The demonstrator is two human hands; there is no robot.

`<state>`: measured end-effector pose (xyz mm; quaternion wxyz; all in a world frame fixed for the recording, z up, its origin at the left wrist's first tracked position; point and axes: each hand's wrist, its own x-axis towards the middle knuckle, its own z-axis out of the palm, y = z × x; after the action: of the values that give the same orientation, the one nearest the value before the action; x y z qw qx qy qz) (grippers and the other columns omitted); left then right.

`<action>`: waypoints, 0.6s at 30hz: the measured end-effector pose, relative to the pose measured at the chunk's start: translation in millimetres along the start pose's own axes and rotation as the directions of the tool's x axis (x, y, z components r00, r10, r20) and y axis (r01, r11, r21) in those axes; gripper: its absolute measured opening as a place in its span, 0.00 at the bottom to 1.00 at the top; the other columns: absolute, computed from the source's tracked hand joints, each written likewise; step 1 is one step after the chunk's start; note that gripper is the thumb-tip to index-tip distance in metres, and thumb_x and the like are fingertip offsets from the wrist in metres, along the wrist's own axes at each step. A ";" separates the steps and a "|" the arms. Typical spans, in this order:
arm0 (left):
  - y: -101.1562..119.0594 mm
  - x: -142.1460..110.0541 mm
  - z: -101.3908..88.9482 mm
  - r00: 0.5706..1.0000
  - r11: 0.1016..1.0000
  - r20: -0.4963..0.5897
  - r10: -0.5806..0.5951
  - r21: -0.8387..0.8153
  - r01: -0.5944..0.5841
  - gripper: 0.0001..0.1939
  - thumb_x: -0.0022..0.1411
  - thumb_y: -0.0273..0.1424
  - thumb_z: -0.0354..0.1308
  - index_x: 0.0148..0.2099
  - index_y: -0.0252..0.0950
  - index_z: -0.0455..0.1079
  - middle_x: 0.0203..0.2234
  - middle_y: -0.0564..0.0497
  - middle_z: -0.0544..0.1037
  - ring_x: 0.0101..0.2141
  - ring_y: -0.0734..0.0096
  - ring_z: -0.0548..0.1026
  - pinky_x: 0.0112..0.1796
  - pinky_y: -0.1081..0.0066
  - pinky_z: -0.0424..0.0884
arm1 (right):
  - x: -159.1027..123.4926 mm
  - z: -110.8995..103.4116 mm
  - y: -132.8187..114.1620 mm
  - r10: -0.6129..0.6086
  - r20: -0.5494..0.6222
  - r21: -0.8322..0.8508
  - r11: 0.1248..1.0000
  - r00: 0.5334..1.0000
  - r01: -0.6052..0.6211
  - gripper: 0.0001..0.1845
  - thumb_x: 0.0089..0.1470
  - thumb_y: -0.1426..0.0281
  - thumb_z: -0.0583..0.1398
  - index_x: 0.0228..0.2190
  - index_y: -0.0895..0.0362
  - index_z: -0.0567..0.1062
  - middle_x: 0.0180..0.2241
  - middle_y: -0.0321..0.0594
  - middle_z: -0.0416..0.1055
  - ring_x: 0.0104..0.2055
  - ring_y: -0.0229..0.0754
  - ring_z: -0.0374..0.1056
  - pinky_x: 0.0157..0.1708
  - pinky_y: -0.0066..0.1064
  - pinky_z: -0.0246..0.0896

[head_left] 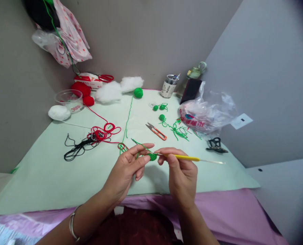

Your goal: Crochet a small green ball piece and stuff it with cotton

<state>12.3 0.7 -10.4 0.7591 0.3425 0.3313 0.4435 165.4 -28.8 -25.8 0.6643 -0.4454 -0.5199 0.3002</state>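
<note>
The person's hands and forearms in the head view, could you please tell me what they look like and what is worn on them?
The left hand and right hand are ungloved, with no ring showing. A silvery bangle circles the left forearm; the right forearm shows no jewellery. No sleeve shows on either.

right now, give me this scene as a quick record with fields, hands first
left hand: pinching small green crocheted piece
right hand: gripping yellow-handled hook, its tip at the piece
beyond hands: orange-handled snips
left side: red yarn loops, black strands
back: white stuffing, green yarn ball
right side: plastic bag, dark hair clip
</note>
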 end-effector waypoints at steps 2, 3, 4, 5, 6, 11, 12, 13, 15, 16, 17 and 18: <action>0.4 -0.5 -2.7 1.000 1.000 -0.006 0.007 0.024 -0.007 0.14 0.59 0.32 0.74 0.49 0.40 0.84 0.35 0.54 0.74 0.18 0.91 0.60 0.19 0.80 0.55 | -1.1 -2.0 2.2 0.054 0.008 0.087 0.995 0.998 -0.055 0.12 0.71 0.67 0.59 0.40 0.50 0.83 0.37 0.36 0.82 0.33 0.35 0.74 0.37 0.29 0.73; 0.8 -0.6 -4.0 1.000 0.999 -0.010 0.009 0.034 -0.009 0.14 0.59 0.32 0.74 0.48 0.41 0.84 0.36 0.54 0.74 0.18 0.91 0.60 0.19 0.79 0.54 | -1.6 -2.7 2.2 0.064 0.017 0.119 0.991 0.998 -0.065 0.12 0.72 0.67 0.58 0.40 0.50 0.83 0.38 0.36 0.82 0.33 0.35 0.75 0.37 0.29 0.73; 1.3 -0.5 -5.0 1.000 0.999 -0.013 0.012 0.045 -0.011 0.14 0.58 0.32 0.74 0.48 0.41 0.84 0.36 0.55 0.73 0.18 0.91 0.59 0.19 0.79 0.54 | -2.0 -3.1 1.3 0.061 0.023 0.128 0.990 0.998 -0.064 0.13 0.72 0.66 0.57 0.40 0.50 0.82 0.38 0.36 0.82 0.33 0.35 0.76 0.37 0.29 0.74; 1.7 -0.5 -5.7 1.000 0.998 -0.016 0.017 0.058 -0.016 0.14 0.58 0.32 0.75 0.48 0.41 0.84 0.36 0.55 0.73 0.18 0.90 0.59 0.19 0.79 0.54 | -2.4 -3.2 -0.5 0.051 0.026 0.106 0.993 0.998 -0.053 0.13 0.73 0.67 0.57 0.40 0.50 0.82 0.38 0.36 0.82 0.33 0.35 0.76 0.37 0.29 0.75; 1.9 -0.5 -6.0 0.999 0.997 -0.020 0.030 0.076 -0.028 0.14 0.58 0.33 0.74 0.48 0.41 0.84 0.36 0.55 0.73 0.18 0.90 0.59 0.19 0.79 0.54 | -2.9 -3.1 -2.8 0.028 0.027 0.055 0.998 0.999 -0.029 0.13 0.73 0.68 0.56 0.41 0.50 0.82 0.38 0.35 0.82 0.33 0.35 0.76 0.37 0.28 0.75; -2.6 -3.1 -2.4 0.981 0.960 -0.093 0.169 0.242 -0.142 0.14 0.61 0.30 0.72 0.50 0.40 0.83 0.30 0.57 0.72 0.20 0.87 0.61 0.23 0.80 0.59 | -7.1 -0.7 -7.3 -0.295 0.157 -0.338 0.881 0.942 0.332 0.14 0.71 0.76 0.55 0.47 0.52 0.79 0.38 0.39 0.82 0.37 0.38 0.79 0.38 0.30 0.76; -4.3 -3.9 -1.1 0.974 0.952 -0.117 0.194 0.261 -0.158 0.15 0.60 0.29 0.72 0.50 0.39 0.82 0.30 0.57 0.73 0.20 0.87 0.61 0.24 0.80 0.60 | -8.4 -0.2 -4.8 -0.374 0.206 -0.396 0.813 0.904 0.426 0.14 0.70 0.76 0.56 0.49 0.53 0.79 0.39 0.41 0.82 0.38 0.40 0.80 0.38 0.31 0.77; -6.0 -4.6 0.2 0.971 0.953 -0.132 0.199 0.258 -0.161 0.17 0.59 0.28 0.73 0.51 0.39 0.82 0.29 0.58 0.72 0.20 0.87 0.61 0.25 0.80 0.60 | -9.8 0.2 -1.5 -0.437 0.246 -0.450 0.739 0.865 0.501 0.14 0.69 0.77 0.57 0.50 0.54 0.78 0.40 0.43 0.82 0.40 0.42 0.80 0.39 0.32 0.77; -7.7 -4.7 1.7 0.985 0.980 -0.112 0.132 0.162 -0.113 0.23 0.58 0.29 0.74 0.56 0.38 0.80 0.25 0.60 0.70 0.19 0.86 0.59 0.22 0.81 0.57 | -12.4 0.3 5.3 -0.511 0.291 -0.533 0.616 0.809 0.581 0.16 0.67 0.78 0.59 0.53 0.54 0.78 0.43 0.46 0.82 0.43 0.44 0.80 0.39 0.33 0.77; -7.2 -4.0 1.7 0.996 0.995 -0.072 0.059 0.085 -0.053 0.25 0.59 0.31 0.74 0.59 0.38 0.78 0.23 0.61 0.68 0.18 0.86 0.57 0.20 0.81 0.54 | -13.4 0.1 7.6 -0.521 0.285 -0.553 0.596 0.805 0.582 0.17 0.66 0.79 0.60 0.53 0.53 0.79 0.44 0.47 0.81 0.44 0.44 0.79 0.39 0.33 0.77; -5.8 -2.8 1.4 1.000 1.000 -0.025 -0.017 0.002 0.017 0.27 0.59 0.32 0.74 0.60 0.37 0.77 0.21 0.63 0.65 0.17 0.86 0.54 0.19 0.81 0.51 | -13.9 -0.4 8.4 -0.514 0.261 -0.549 0.617 0.817 0.564 0.18 0.66 0.79 0.60 0.53 0.52 0.79 0.44 0.46 0.81 0.44 0.44 0.79 0.39 0.33 0.76; -3.6 -1.3 0.7 0.996 0.994 0.016 -0.083 -0.069 0.084 0.28 0.59 0.32 0.74 0.60 0.35 0.77 0.20 0.63 0.64 0.16 0.87 0.51 0.18 0.81 0.49 | -13.8 -0.9 7.7 -0.487 0.215 -0.522 0.675 0.846 0.521 0.18 0.66 0.79 0.60 0.52 0.52 0.80 0.43 0.45 0.81 0.43 0.44 0.79 0.39 0.33 0.76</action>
<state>14.0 -2.0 -12.7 0.7905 0.3045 0.3248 0.4204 162.9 -37.7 -38.6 0.5444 -0.4507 -0.7058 -0.0484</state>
